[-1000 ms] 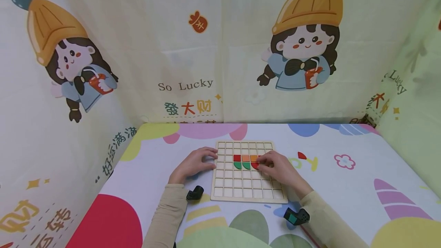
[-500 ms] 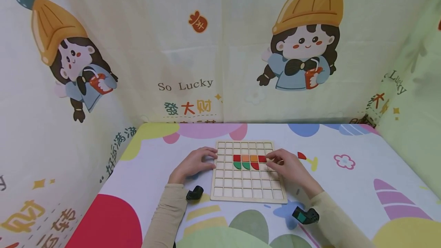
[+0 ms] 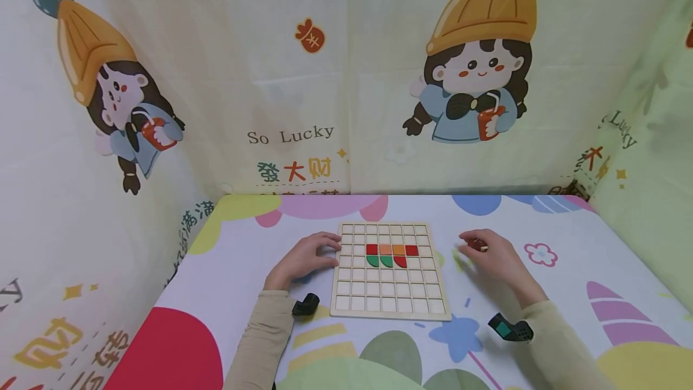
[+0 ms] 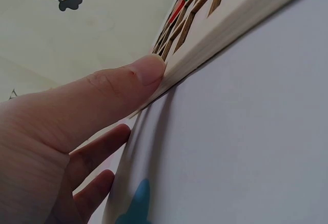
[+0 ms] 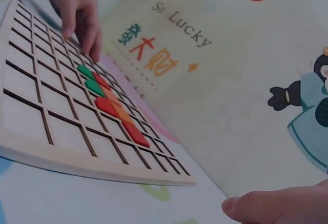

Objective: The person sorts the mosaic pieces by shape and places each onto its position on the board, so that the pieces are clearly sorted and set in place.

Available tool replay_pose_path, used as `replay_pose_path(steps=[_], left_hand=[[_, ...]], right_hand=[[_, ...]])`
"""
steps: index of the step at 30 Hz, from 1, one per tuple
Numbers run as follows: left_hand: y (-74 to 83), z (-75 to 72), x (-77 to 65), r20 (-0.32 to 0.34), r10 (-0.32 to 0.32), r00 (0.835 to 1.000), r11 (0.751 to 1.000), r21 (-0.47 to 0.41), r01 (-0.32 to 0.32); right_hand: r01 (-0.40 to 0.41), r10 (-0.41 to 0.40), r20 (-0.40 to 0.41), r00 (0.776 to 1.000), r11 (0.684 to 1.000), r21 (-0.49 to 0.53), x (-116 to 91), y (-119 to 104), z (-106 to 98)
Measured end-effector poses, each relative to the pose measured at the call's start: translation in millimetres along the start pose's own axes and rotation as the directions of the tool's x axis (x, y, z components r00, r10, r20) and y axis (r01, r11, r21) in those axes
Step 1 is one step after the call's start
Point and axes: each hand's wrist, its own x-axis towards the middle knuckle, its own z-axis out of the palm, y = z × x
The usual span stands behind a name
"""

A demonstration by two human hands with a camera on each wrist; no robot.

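Note:
A wooden grid board (image 3: 390, 310) lies on the table, its pale edge (image 5: 92, 171) crossing the right wrist view. Several coloured tiles sit in its cells: a row with red (image 3: 372, 250), orange (image 3: 399, 250) and another red square (image 3: 412, 250), and below it two green quarter-rounds (image 3: 386, 261) and one red quarter-round (image 3: 400, 262). My left hand (image 3: 305, 259) touches the board's left edge with relaxed fingers; its thumb (image 4: 123, 83) rests there. Right of the board, my right hand (image 3: 500, 263) pinches a red quarter-round tile (image 3: 477, 244), mostly covered by the fingers.
The tabletop (image 3: 541, 294) has a printed cloth with coloured shapes. Behind it hangs a pale printed curtain (image 3: 373, 95), which continues along both sides. A black wrist device (image 3: 511, 328) sits on the right sleeve and another (image 3: 306, 304) on the left.
My right hand has left the red square at the right end of the tile row and moved right to the red quarter-round tile on the table. My left hand has stayed at the board's edge.

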Motion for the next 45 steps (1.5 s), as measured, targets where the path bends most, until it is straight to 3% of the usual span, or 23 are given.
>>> replay_pose_path(steps=[7, 27, 45], left_hand=[[1.4, -0.5, 0.0, 0.003, -0.006, 1.000, 1.000, 0.001, 0.006], [4.1, -0.9, -0.7, -0.008, -0.024, 1.000, 1.000, -0.018, 0.024], [2.8, -1.4, -1.1, 0.000, -0.009, 1.000, 1.000, -0.011, 0.009]], right_hand=[[-0.070, 0.070, 0.039, 0.997, 0.998, -0.009, -1.2, 10.8, -9.8], [-0.063, 0.065, 0.024, 0.998, 0.996, -0.065, -0.8, 22.1, -4.3], [0.040, -0.039, 0.010, 0.999, 0.995, -0.097, 0.7, 25.2, 1.1]])
